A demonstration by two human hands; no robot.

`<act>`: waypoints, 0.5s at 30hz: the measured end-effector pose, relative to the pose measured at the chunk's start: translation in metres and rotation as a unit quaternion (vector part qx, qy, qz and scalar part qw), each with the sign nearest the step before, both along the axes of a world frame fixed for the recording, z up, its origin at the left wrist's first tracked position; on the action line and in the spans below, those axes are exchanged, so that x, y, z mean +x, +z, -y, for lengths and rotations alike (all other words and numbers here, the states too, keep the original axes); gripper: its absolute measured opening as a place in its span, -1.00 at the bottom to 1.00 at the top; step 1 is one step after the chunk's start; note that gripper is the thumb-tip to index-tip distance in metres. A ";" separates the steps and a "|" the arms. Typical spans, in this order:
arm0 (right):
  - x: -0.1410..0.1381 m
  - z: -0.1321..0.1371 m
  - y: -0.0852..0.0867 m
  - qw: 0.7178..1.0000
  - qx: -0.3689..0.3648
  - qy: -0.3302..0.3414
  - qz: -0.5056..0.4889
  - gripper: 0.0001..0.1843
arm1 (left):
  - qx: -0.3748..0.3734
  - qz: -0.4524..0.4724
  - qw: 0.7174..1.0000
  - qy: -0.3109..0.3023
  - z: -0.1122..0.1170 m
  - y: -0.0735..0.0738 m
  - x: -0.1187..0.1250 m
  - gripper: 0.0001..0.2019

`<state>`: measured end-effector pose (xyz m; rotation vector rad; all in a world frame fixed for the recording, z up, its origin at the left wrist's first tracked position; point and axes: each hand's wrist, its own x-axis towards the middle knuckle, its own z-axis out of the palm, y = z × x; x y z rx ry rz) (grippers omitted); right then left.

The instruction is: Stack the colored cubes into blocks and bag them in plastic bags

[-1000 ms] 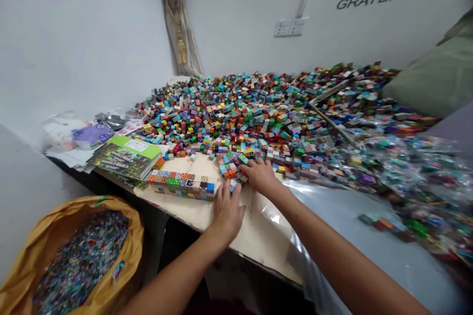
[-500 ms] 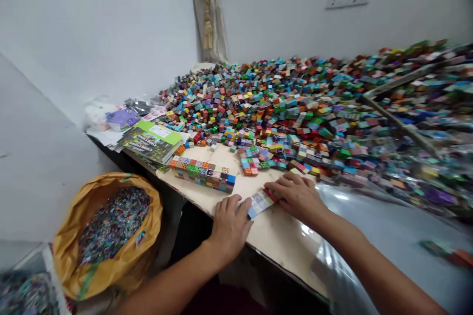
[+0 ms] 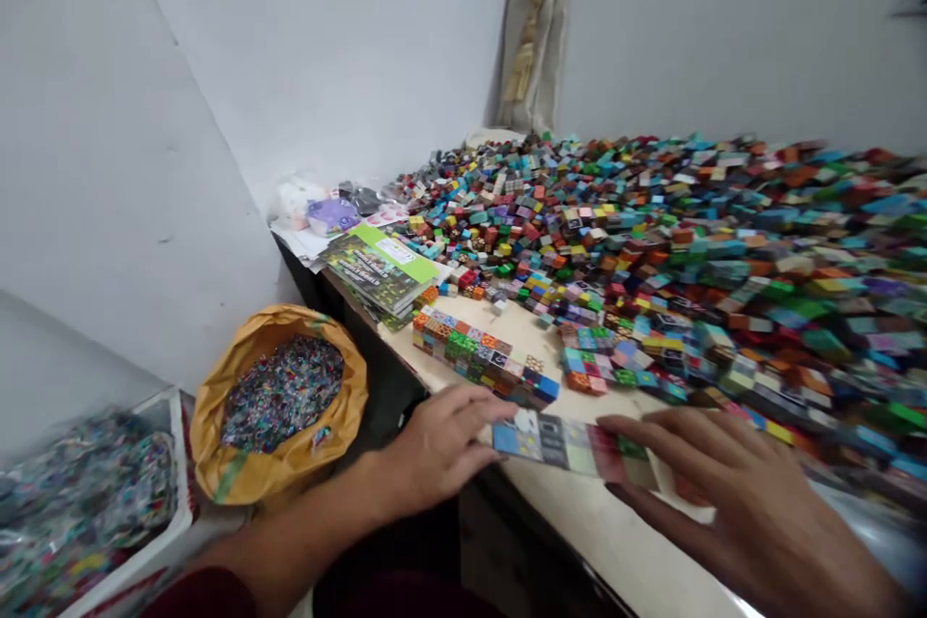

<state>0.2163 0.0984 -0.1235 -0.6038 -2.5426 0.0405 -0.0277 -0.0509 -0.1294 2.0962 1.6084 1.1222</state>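
A flat row of small printed cubes (image 3: 554, 441), in blue, grey, pale and dark red squares, is held between my two hands at the table's front edge. My left hand (image 3: 435, 439) pinches its left end between thumb and fingers. At the other end, my right hand (image 3: 739, 478) grips the row, its thumb below and fingers above; this hand is a little blurred. Just behind my left hand lies a long block of stacked colourful cubes (image 3: 482, 357). A smaller cluster of cubes (image 3: 590, 362) rests to the right of that block.
A large heap of multicoloured cubes (image 3: 652, 232) covers the back and right of the table (image 3: 557, 521). Booklets (image 3: 380, 270) lie at its left corner. On the floor stand a yellow sack (image 3: 348, 415) of small glittering pieces and a white bin (image 3: 181, 463) with plastic bags.
My view has swung left. My hands have lifted the row of cubes nearer to me, and more of its length shows between them, with green and beige cubes at the right end.
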 end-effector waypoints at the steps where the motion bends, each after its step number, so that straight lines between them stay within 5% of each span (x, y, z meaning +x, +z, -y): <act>1: -0.015 -0.002 0.009 1.000 -0.012 0.002 -0.003 -0.66 | 0.008 -0.003 1.000 0.003 -0.002 0.007 -0.014 -0.64; 4: -0.064 -0.012 0.022 0.997 -0.073 0.025 -0.008 -0.63 | 0.033 -0.010 0.999 0.015 -0.019 0.018 -0.057 -0.68; 8: -0.117 -0.026 0.012 0.993 -0.118 0.010 -0.002 -0.65 | 0.014 0.004 1.000 0.028 -0.047 0.019 -0.107 -0.70; 15: -0.152 -0.033 -0.007 0.991 -0.117 -0.053 0.026 -0.68 | -0.061 0.016 0.998 0.016 -0.073 0.013 -0.144 -0.58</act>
